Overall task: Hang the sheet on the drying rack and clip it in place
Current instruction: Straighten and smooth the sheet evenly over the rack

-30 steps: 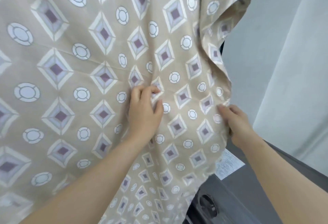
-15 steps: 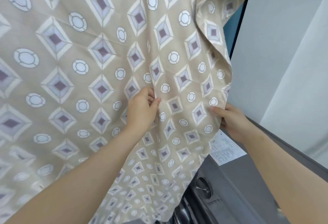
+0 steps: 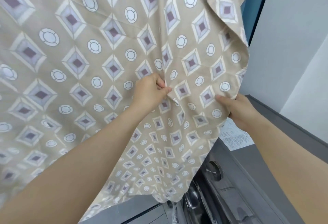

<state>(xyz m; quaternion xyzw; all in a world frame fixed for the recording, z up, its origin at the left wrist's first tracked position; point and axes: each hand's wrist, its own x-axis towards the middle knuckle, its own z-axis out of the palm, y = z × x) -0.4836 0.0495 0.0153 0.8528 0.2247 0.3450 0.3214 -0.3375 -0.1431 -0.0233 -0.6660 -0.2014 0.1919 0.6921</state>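
Observation:
A beige sheet (image 3: pixel 74 60) printed with purple diamonds and white circles hangs in front of me and fills most of the view. My left hand (image 3: pixel 150 93) pinches a vertical fold of the sheet near its middle. Farther right, my right hand (image 3: pixel 237 108) grips the sheet's right edge, thumb on the front and fingers behind the cloth. The sheet's lower corner hangs down between my arms. The drying rack and any clips are hidden.
A dark grey washing machine (image 3: pixel 248 179) stands below right, with a white label (image 3: pixel 234 137) on its top. A blue panel edge (image 3: pixel 255 7) shows behind the sheet's upper right. Pale walls (image 3: pixel 292 37) lie to the right.
Both hands have risen with the sheet. The left hand went from pressing the cloth to pinching a fold. The view has tilted upward, showing more of the washing machine.

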